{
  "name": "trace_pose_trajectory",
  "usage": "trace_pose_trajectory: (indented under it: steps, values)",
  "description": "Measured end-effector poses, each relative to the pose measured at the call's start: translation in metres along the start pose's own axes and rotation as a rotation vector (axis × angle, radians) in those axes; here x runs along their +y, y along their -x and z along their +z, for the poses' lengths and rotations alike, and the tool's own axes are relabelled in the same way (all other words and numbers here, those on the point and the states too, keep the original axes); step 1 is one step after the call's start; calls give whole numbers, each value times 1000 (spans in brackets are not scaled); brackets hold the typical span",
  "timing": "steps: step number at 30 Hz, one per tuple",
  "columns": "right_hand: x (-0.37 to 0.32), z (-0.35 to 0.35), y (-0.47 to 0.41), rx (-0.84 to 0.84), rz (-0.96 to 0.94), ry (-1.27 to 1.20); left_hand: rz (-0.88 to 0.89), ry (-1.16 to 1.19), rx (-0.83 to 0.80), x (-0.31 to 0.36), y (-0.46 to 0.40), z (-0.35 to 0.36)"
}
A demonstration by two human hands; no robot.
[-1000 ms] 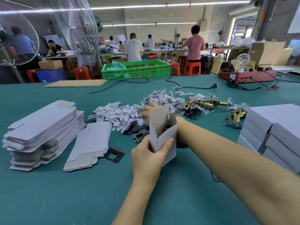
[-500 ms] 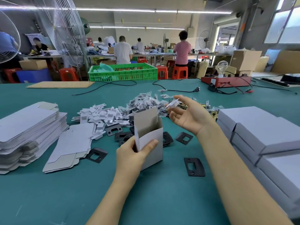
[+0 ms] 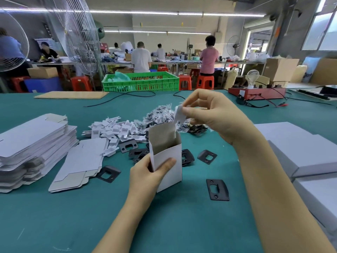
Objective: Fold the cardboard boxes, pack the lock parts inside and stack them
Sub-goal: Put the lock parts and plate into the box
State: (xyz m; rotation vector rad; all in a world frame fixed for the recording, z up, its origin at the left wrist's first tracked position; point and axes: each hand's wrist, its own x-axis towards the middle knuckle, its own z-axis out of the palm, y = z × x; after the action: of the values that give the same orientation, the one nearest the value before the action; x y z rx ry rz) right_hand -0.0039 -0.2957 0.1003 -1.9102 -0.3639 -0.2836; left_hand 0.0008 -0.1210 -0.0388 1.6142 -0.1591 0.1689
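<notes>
Grey-lined carton open, white piece over its mouth

Cardboard box (image 3: pixel 165 157), matte white outside and raw grey inside, stands upright on the teal table (image 3: pixel 54 225). My left hand (image 3: pixel 145 177) grips its near corner, thumb across the front panel. My right hand (image 3: pixel 212 114) pinches a small white piece (image 3: pixel 179 114), blurred, shape unclear. Half a second ago that hand was lower and farther right. Flat black strike plates (image 3: pixel 217 189) lie around the box; the finished stack (image 3: pixel 300 148) runs off the right edge.

The green tabletop (image 3: pixel 54 216) is carrying flat box blanks (image 3: pixel 31 143), white inserts (image 3: pixel 116 130), black plates (image 3: pixel 217 189) and closed boxes (image 3: pixel 300 148).
</notes>
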Motion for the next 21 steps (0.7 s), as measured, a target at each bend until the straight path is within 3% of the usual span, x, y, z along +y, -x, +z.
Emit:
trace_pose_trajectory:
  steps: [5,9,13,18,21]
  values:
    - [-14,13,2,-98,-140,206,0,10,5,0,-1,1]
    - [-11,20,0,-177,-127,248,-10,22,4,1,-1,1]
    - [-2,26,-4,-222,-136,465,-3,29,0,1,-2,1]
    - [1,28,-6,-295,-102,465,-7,35,4,-1,-2,1]
    - [3,18,-7,-200,-75,414,1,37,-3,-1,-1,1]
